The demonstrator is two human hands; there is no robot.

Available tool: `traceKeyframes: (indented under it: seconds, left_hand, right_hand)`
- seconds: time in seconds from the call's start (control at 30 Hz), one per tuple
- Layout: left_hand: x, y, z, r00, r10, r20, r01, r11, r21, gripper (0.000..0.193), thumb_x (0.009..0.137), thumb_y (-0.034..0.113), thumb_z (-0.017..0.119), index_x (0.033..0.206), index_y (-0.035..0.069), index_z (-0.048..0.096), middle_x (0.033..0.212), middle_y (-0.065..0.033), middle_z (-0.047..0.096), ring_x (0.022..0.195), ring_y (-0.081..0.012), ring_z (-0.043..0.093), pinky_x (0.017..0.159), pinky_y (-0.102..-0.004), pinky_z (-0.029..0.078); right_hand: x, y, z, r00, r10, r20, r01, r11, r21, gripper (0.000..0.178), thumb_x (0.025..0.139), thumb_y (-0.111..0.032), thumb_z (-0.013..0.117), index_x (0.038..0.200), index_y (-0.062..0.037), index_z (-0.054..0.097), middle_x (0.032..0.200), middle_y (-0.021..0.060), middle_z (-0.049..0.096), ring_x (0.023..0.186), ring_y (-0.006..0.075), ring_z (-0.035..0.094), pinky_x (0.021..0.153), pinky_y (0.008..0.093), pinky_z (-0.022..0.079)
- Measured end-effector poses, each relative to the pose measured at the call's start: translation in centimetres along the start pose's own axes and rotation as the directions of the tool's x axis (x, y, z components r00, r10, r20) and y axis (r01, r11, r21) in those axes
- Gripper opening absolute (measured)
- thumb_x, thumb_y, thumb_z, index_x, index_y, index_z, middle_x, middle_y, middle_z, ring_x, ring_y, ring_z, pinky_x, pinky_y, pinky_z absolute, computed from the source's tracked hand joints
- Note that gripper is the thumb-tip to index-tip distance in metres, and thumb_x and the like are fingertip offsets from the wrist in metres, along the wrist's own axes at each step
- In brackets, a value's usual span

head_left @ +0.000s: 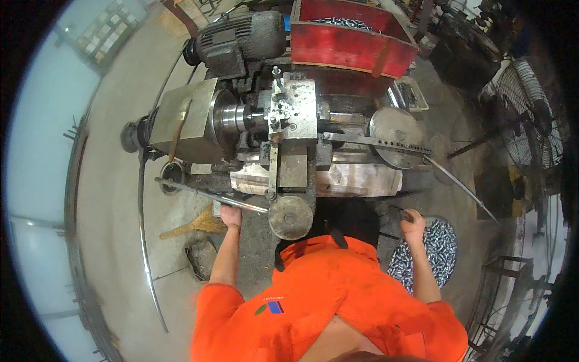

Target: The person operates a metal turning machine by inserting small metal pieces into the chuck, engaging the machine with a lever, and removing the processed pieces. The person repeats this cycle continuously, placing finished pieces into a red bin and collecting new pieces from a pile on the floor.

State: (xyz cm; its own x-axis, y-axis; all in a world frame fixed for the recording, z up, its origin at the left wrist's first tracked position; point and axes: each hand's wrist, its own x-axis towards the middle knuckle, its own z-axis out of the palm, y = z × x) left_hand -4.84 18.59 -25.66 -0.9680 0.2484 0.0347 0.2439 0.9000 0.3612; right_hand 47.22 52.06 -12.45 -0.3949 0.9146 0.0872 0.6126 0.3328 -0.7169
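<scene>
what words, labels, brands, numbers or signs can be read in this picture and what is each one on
Orange shirt: a tiny line of lettering by a green and blue emblem, not copied out here.
Dark motor: no lettering that I can make out.
Red bin: no lettering that I can make out.
No other readable text shows.

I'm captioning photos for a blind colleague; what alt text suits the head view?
A person in an orange top is at a grimy metal machine, left hand near a silver rod, right hand beside many small shiny metal pieces; a red box stands beyond.
</scene>
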Motion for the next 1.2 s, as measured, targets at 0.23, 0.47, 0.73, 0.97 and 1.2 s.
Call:
traceKeyframes:
  seconds: [0.23, 0.47, 0.73, 0.97, 1.2]
  left_hand:
    - [3.6, -2.7, -6.5, 0.906, 0.116, 0.408, -0.263, 0.908, 0.327, 0.045, 0.083, 0.044, 0.055, 0.105, 0.005, 0.056, 0.096, -0.0181, 0.064, 0.089, -0.0352, 0.062, 0.074, -0.0465, 0.05]
    - [0.0, -5.7, -5.3, 0.946, 0.084, 0.313, -0.048, 0.991, -0.122, 0.041, 0.076, 0.031, 0.063, 0.104, 0.001, 0.056, 0.081, -0.0209, 0.066, 0.075, -0.0357, 0.065, 0.068, -0.0457, 0.05]
    - [1.5, -3.9, -28.7, 0.983, 0.112, -0.143, -0.124, 0.99, -0.071, 0.028, 0.086, 0.015, 0.058, 0.112, 0.006, 0.061, 0.069, -0.0088, 0.06, 0.059, -0.0156, 0.053, 0.057, -0.0317, 0.045]
    - [-2.1, -11.5, -30.9, 0.929, -0.187, -0.321, 0.305, 0.876, 0.374, 0.031, 0.081, 0.038, 0.063, 0.097, 0.011, 0.063, 0.079, -0.0138, 0.066, 0.074, -0.0339, 0.064, 0.063, -0.0439, 0.049]
    - [3.8, -16.5, -32.9, 0.851, -0.345, -0.397, 0.499, 0.77, 0.399, 0.045, 0.08, 0.051, 0.058, 0.085, 0.007, 0.067, 0.084, -0.0177, 0.066, 0.081, -0.0366, 0.065, 0.068, -0.0456, 0.051]
  right_hand:
    - [5.1, -8.3, -2.5, 0.957, -0.283, 0.066, 0.29, 0.945, -0.15, 0.031, 0.061, -0.005, 0.057, 0.091, -0.0012, 0.065, 0.086, 0.0149, 0.064, 0.077, 0.03, 0.064, 0.069, 0.0338, 0.051]
    - [12.5, -24.6, -0.4, 0.835, -0.527, 0.156, 0.52, 0.85, 0.089, 0.036, 0.06, -0.011, 0.06, 0.094, -0.0009, 0.065, 0.088, 0.0145, 0.064, 0.083, 0.0298, 0.063, 0.074, 0.0339, 0.05]
    - [16.8, -41.7, 13.6, 0.487, -0.768, 0.417, 0.852, 0.523, -0.031, 0.03, 0.056, -0.018, 0.059, 0.082, -0.0042, 0.068, 0.089, 0.0157, 0.063, 0.085, 0.0345, 0.059, 0.075, 0.0412, 0.049]
    - [17.6, -43.6, 17.9, 0.55, -0.631, 0.547, 0.801, 0.583, -0.132, 0.021, 0.051, -0.019, 0.056, 0.062, -0.0053, 0.068, 0.067, 0.021, 0.062, 0.068, 0.0383, 0.062, 0.065, 0.0427, 0.051]
    - [17.6, -44.3, 18.5, 0.494, -0.616, 0.614, 0.82, 0.565, -0.093, 0.024, 0.052, -0.018, 0.061, 0.069, -0.0015, 0.068, 0.074, 0.0213, 0.064, 0.073, 0.0371, 0.064, 0.07, 0.0408, 0.052]
